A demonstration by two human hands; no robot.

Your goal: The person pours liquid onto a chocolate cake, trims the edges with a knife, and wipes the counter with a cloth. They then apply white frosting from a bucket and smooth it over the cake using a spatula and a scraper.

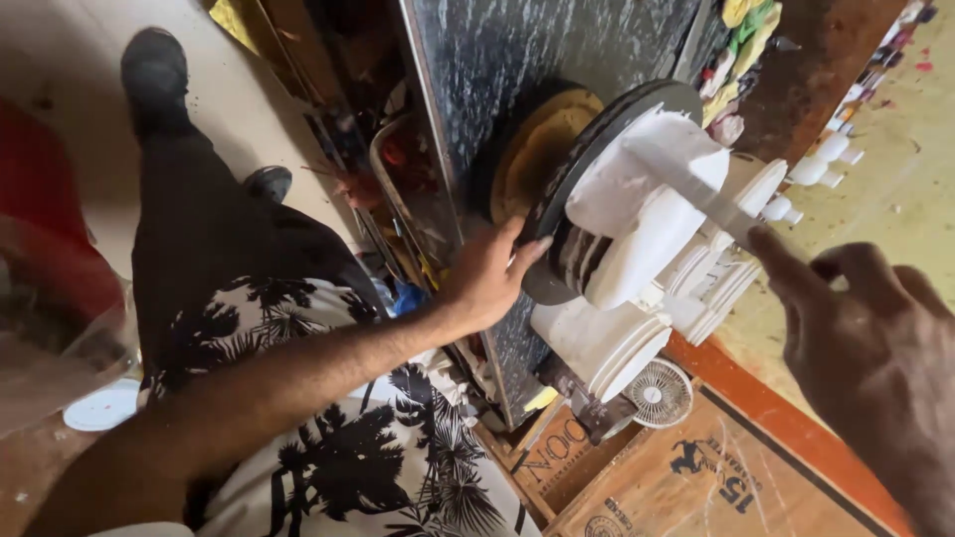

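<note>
Resting against the rim of a dark round turntable (597, 129), the left hand (487, 278) is loosely open, its fingers spread and their tips touching the disc's edge; it grips nothing. On the turntable, just beyond those fingertips, sits a cake coated in white cream (637, 214). The right hand (865, 338) is clenched around the handle of a long flat metal spatula (696, 189), forefinger stretched along the blade, and the blade lies flat against the top of the white cake. Under the turntable, between the two hands, a dark speckled table (537, 50) carries it. Just below the left hand's fingertips stands a stack of white tubs (597, 343), and a small white fan (659, 394) lies near it. Beside the right hand, past the spatula, small white bottles (811, 169) sit in a cluster.
</note>
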